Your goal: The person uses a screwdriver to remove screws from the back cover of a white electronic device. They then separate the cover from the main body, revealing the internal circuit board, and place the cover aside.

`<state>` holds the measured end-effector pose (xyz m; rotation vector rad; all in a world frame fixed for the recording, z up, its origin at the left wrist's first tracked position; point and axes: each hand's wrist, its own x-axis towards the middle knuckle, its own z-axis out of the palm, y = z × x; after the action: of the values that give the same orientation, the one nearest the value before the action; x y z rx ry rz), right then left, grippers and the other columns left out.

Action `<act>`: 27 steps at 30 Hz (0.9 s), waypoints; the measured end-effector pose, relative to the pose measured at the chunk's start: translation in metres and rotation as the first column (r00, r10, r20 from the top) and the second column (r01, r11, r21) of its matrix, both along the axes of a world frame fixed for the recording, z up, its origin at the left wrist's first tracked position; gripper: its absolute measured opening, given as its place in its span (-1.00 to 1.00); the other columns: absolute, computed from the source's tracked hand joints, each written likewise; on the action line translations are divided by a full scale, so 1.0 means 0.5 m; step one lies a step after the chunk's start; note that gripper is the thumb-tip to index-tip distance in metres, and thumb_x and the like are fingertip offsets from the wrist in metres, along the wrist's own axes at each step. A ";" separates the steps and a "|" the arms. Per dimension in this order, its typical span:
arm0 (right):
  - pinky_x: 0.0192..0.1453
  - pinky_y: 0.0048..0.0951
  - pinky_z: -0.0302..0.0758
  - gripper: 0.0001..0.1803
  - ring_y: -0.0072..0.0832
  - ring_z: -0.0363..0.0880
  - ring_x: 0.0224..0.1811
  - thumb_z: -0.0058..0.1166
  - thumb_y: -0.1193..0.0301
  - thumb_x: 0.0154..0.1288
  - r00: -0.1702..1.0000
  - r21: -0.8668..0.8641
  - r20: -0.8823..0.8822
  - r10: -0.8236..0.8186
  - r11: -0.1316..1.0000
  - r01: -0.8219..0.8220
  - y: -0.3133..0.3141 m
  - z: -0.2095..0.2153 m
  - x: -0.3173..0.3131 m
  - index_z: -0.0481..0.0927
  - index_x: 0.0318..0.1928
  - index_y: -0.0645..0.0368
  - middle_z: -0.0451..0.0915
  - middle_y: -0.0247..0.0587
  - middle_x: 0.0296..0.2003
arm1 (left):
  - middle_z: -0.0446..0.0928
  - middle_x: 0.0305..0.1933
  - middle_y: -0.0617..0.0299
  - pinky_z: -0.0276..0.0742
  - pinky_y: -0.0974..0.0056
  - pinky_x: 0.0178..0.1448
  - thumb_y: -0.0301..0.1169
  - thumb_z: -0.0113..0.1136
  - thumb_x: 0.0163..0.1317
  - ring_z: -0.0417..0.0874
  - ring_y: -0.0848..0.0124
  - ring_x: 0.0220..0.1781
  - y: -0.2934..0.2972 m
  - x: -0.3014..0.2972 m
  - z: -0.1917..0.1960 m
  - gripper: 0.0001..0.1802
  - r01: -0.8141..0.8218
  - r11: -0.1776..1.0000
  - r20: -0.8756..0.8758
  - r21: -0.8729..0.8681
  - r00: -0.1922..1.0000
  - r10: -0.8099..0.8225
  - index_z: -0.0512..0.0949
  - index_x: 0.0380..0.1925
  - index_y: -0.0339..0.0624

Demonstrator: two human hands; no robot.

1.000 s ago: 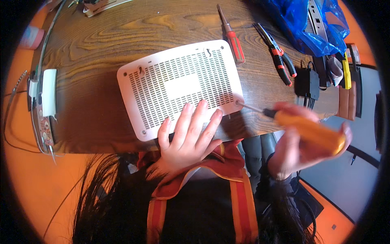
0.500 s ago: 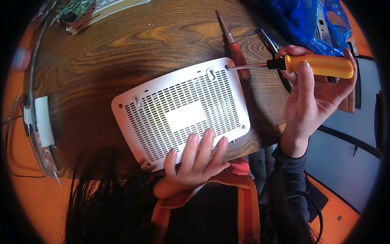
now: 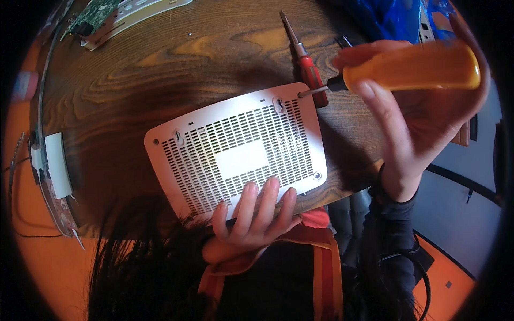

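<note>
Two hands, one white slotted case, two screwdrivers on or over one bench.
The white slotted case [image 3: 251, 134] lies mid-bench [image 3: 160, 69], showing two keyhole slots and three corner holes; hair hides the fourth corner. From its middle, the red screwdriver [image 3: 309, 72] lies at 1 o'clock, one green circuit board [image 3: 93, 16] at 10 o'clock and one blue bag [image 3: 388, 18] near 2 o'clock. The left hand [image 3: 254, 224] reaches up from 6 o'clock, fingers slightly spread and laid on the case's near edge, its grip apart. The right hand [image 3: 423, 115] is raised at 2 o'clock, palm turned inward; its grip is clamped on the handle of the yellow screwdriver [image 3: 417, 67], whose tip meets the corner hole at 1:30.
</note>
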<state>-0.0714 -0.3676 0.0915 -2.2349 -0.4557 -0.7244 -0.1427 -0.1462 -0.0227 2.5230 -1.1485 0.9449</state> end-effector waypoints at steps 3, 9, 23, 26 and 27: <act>-0.14 -0.30 0.67 -0.09 -0.16 0.64 -0.20 0.16 0.70 0.05 0.987 0.091 0.089 -0.134 0.988 0.126 0.030 -0.014 -0.001 -0.08 0.33 0.10 0.44 0.05 0.01 | 0.47 0.07 0.27 0.01 -0.03 0.30 0.24 -0.36 0.23 0.36 0.25 0.18 -0.004 -0.005 0.003 -0.38 -0.016 1.000 -0.015 -0.002 1.000 0.016 0.46 0.04 0.19; -0.14 -0.24 0.66 -0.25 -0.12 0.64 -0.20 0.06 0.62 0.17 0.956 0.105 0.202 -0.214 0.975 0.196 0.094 0.008 -0.016 -0.02 0.28 0.00 0.55 0.13 -0.16 | 0.41 0.17 0.30 -0.02 -0.01 0.30 0.27 -0.26 0.16 0.35 0.30 0.22 -0.007 -0.015 0.008 -0.35 -0.054 0.998 -0.120 -0.031 0.991 0.050 0.43 0.08 0.19; -0.04 -0.20 0.61 -0.26 -0.16 0.62 -0.14 0.06 0.67 0.17 0.901 0.326 0.044 0.432 0.846 -0.422 0.227 -0.022 0.094 -0.03 0.26 0.05 0.56 0.15 -0.22 | 0.42 0.17 0.22 -0.08 -0.02 0.32 0.13 -0.19 0.22 0.31 0.29 0.27 -0.009 -0.011 0.011 -0.44 0.001 0.990 -0.162 -0.143 0.986 -0.025 0.48 0.03 0.07; -0.09 -0.33 0.62 -0.21 -0.23 0.63 -0.17 0.13 0.68 0.11 0.895 0.397 -0.024 0.446 0.825 -0.401 0.239 -0.018 0.086 -0.03 0.26 0.11 0.52 0.12 -0.13 | 0.44 0.15 0.21 -0.08 -0.02 0.32 0.14 -0.21 0.23 0.33 0.31 0.25 -0.008 -0.017 0.015 -0.44 -0.002 0.994 -0.200 -0.114 0.980 -0.021 0.49 0.02 0.08; -0.10 -0.35 0.62 -0.17 -0.25 0.62 -0.15 0.15 0.68 0.10 0.903 0.308 -0.001 0.430 0.859 -0.409 0.238 -0.015 0.082 -0.05 0.28 0.11 0.47 0.11 -0.06 | 0.45 0.14 0.21 -0.08 -0.01 0.32 0.15 -0.22 0.23 0.34 0.31 0.24 -0.008 -0.016 0.016 -0.44 0.016 0.992 -0.198 -0.123 0.979 -0.040 0.49 0.02 0.08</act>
<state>-0.0303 -0.2485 0.0840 -1.7815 -0.7197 -0.4459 -0.1506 -0.1502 -0.0148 2.4331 -1.0318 0.7113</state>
